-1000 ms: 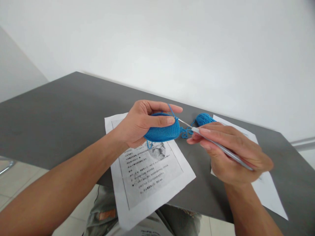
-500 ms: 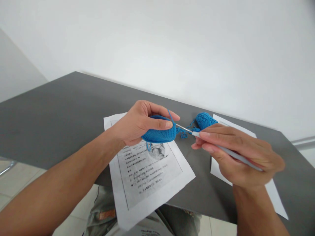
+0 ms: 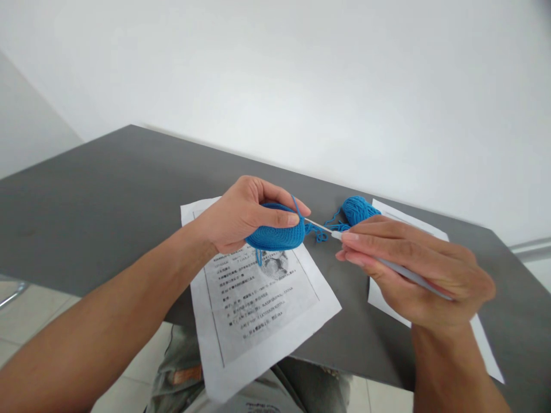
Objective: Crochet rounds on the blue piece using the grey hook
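A rounded blue crochet piece (image 3: 278, 236) is pinched between the thumb and fingers of my left hand (image 3: 247, 215), raised over a printed sheet. A strand of blue yarn runs up from its right edge over my left index finger. My right hand (image 3: 424, 269) is closed around the grey handle of a crochet hook (image 3: 415, 277), held like a pen. The hook's thin metal shaft points left, and its tip meets the piece's right edge beside my left thumb. Whether the tip sits inside a stitch is too small to tell. A short yarn loop hangs below the piece.
Behind my right hand lies a ball of blue yarn (image 3: 359, 211) with loose tangled strands (image 3: 318, 232). The printed sheet (image 3: 262, 321) overhangs the front edge of the grey table (image 3: 107, 201). Another white paper (image 3: 484, 350) is partly under my right arm. A white wall stands behind.
Both hands have shifted slightly left, carrying the crochet piece and the hook with them. The hook's tip stays at the piece's right edge.
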### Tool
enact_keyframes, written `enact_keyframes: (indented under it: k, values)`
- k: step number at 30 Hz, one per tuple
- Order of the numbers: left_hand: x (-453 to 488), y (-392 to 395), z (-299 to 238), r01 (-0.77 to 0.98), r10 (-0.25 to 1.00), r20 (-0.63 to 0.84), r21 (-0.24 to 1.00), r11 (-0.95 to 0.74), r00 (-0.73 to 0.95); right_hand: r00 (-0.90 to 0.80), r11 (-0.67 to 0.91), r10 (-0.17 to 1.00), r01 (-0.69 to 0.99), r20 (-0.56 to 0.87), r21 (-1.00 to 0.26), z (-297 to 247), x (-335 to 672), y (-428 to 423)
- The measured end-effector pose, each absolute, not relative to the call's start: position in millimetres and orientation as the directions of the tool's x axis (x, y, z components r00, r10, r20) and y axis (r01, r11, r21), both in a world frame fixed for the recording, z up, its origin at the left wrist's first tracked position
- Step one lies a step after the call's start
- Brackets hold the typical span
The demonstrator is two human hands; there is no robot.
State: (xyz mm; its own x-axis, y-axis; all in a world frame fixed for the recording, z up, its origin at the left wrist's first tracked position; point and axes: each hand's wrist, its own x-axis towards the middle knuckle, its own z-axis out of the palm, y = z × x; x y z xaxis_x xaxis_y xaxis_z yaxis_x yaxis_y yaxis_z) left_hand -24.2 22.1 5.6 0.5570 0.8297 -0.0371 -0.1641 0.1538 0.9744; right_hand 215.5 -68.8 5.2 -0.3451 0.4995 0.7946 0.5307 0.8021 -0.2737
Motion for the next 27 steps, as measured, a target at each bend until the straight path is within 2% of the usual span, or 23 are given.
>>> enact_keyframes:
  k: [5, 8, 12, 15, 18, 20, 23, 27]
  values:
    - [-25, 22, 5, -0.156, 0.804, -0.034, 0.975, 0.156, 0.594, -0.316, 0.804, 0.536, 0.473, 0.783, -0.360, 5, 221, -68]
    - [-25, 21, 5, -0.164, 0.800, -0.027, 0.974, 0.156, 0.600, -0.239, 0.773, 0.608, 0.394, 0.757, -0.497, 1, 220, -66]
    - [-24, 19, 5, -0.227, 0.804, 0.036, 0.966, 0.125, 0.594, -0.075, 0.626, 0.779, 0.063, 0.622, -0.777, -6, 217, -61]
    - [-21, 17, 1, -0.290, 0.830, 0.118, 0.956, 0.054, 0.546, -0.025, 0.432, 0.898, -0.138, 0.439, -0.891, -8, 212, -56]
    - [-16, 13, -6, -0.314, 0.860, 0.185, 0.949, -0.031, 0.476, 0.011, 0.279, 0.958, -0.284, 0.288, -0.917, -10, 200, -53]
    - [-11, 10, -10, -0.316, 0.880, 0.221, 0.945, -0.086, 0.421, 0.050, 0.258, 0.965, -0.345, 0.256, -0.903, -13, 188, -53]
    - [-6, 4, -15, -0.327, 0.873, 0.236, 0.940, -0.095, 0.427, 0.143, 0.370, 0.929, -0.297, 0.342, -0.880, -20, 172, -52]
    - [-3, 1, -16, -0.382, 0.861, 0.160, 0.923, 0.043, 0.484, 0.188, 0.476, 0.877, -0.215, 0.442, -0.853, -25, 166, -51]
